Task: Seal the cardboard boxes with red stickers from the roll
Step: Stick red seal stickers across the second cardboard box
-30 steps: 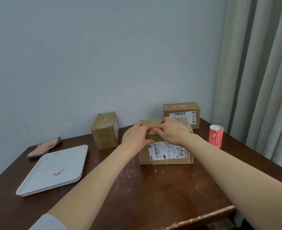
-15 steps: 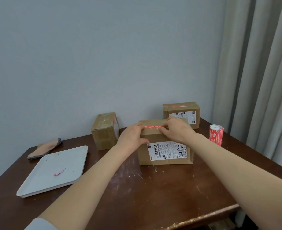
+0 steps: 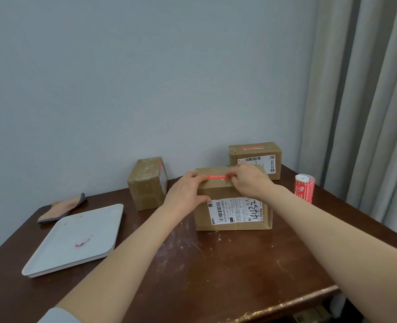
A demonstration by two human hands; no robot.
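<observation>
A cardboard box (image 3: 232, 213) with a white shipping label stands mid-table. A red sticker (image 3: 216, 177) lies along its top front edge. My left hand (image 3: 188, 192) presses the sticker's left end, thumb down on the box's front face. My right hand (image 3: 251, 180) presses the sticker's right end with its fingertips. The red sticker roll (image 3: 304, 187) stands upright to the right of the box, apart from both hands. A second box (image 3: 254, 157) behind carries a red sticker on top. A third box (image 3: 148, 183) stands at the left near the wall.
A white tray (image 3: 53, 259) with a small red-and-white scrap (image 3: 83, 241) lies at the left. A folded cloth (image 3: 62, 207) sits behind it. The wall runs close behind the boxes, curtains hang at the right, and the brown table's (image 3: 216, 276) worn edge is at the lower right.
Both hands have slid apart along the box's top edge. More of the red sticker shows between them.
</observation>
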